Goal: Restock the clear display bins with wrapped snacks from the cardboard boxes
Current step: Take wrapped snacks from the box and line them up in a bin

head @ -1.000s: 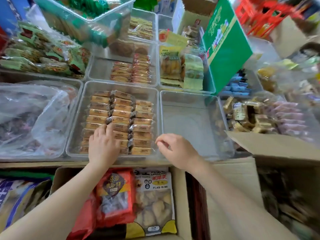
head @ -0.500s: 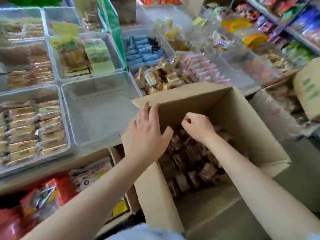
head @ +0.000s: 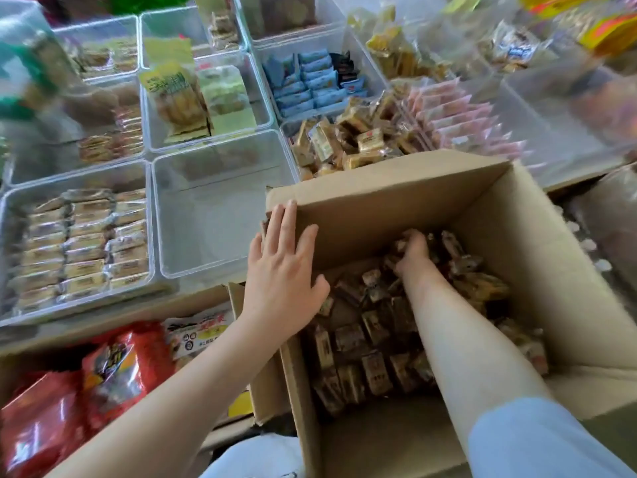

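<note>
An open cardboard box (head: 406, 201) stands in front of me, half full of small brown wrapped snacks (head: 372, 339). My left hand (head: 281, 270) lies flat with straight fingers against the box's left wall and corner. My right hand (head: 412, 251) is deep inside the box, its fingers curled down into the pile of snacks. Just left of the box sits an empty clear bin (head: 220, 212). Further left, a clear bin (head: 13, 208) holds neat rows of tan wrapped biscuits (head: 82, 243).
More clear bins behind hold blue packets (head: 310, 81), yellow-green packs (head: 196, 98), tan cakes (head: 344, 139) and pink packets (head: 458, 119). A second cardboard box (head: 238, 294) at lower left holds red snack bags (head: 110, 367). Another box edge (head: 617, 208) is at the right.
My view turned from the biscuit bin to the box on the right. Both hands left the bin edge; the left hand now lies on the box wall and the right has dug deeper into the snacks.
</note>
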Available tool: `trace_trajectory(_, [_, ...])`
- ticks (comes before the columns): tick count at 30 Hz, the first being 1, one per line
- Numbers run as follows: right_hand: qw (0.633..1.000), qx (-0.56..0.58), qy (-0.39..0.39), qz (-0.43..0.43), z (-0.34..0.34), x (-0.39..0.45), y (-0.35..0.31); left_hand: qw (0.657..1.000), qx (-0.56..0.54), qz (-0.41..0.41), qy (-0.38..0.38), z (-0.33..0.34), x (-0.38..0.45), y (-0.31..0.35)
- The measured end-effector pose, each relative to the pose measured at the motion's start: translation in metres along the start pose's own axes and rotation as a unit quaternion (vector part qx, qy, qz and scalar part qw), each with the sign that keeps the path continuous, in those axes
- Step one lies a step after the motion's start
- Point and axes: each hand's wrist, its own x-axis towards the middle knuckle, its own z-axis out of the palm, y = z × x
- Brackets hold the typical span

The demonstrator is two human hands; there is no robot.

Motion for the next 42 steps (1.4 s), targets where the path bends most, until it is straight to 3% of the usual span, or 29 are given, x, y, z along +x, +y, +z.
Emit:
trace_trajectory(5, [0.995,0.098,0.017,0.031,0.0,0.005,0.007,1.0,-0.017,-0.011,0.007,0.004,0.004,0.001])
trace_trajectory(10, [0.994,0.093,0.01,0.054,0.003,-0.003,0.011,0.999,-0.037,-0.021,0.017,0.004,0.006,0.002])
trace_trajectory(15, [0.995,0.024,-0.092,0.012,0.028,-0.079,0.015,0.996,-0.088,-0.008,0.026,0.001,0.004,-0.001])
trace_trajectory(18, [0.981,-0.021,-0.193,-0.024,0.035,-0.141,0.008,0.989,-0.144,0.0,0.037,-0.008,0.001,-0.008])
trace_trajectory(20, [0.959,-0.055,-0.269,-0.066,0.041,-0.179,-0.001,0.972,-0.226,-0.013,0.063,-0.021,-0.001,-0.013])
trace_trajectory(24, [0.915,-0.14,-0.352,-0.136,0.063,-0.234,-0.006,0.89,-0.433,-0.041,0.136,-0.056,-0.009,-0.035])
trace_trajectory(27, [0.925,-0.163,-0.3,-0.168,0.085,-0.252,0.001,0.839,-0.521,-0.104,0.121,-0.085,-0.016,-0.069])
trace_trajectory(29, [0.924,-0.199,-0.216,-0.243,0.099,-0.259,0.007,0.844,-0.51,-0.14,0.092,-0.095,-0.02,-0.104])
trace_trajectory(31, [0.874,-0.273,-0.17,-0.366,0.114,-0.266,0.014,0.867,-0.471,-0.152,0.055,-0.1,-0.027,-0.141])
trace_trajectory(33, [0.806,-0.344,-0.215,-0.432,0.134,-0.272,0.025,0.886,-0.436,-0.153,0.033,-0.103,-0.034,-0.174])
trace_trajectory(37, [0.684,-0.495,-0.363,-0.393,0.192,-0.286,0.06,0.873,-0.466,-0.14,0.005,-0.108,-0.048,-0.234])
trace_trajectory(40, [0.681,-0.503,-0.417,-0.332,0.237,-0.291,0.091,0.829,-0.541,-0.141,0.024,-0.104,-0.058,-0.279])
trace_trajectory(42, [0.686,-0.505,-0.412,-0.325,0.265,-0.288,0.113,0.81,-0.565,-0.151,0.051,-0.096,-0.062,-0.307])
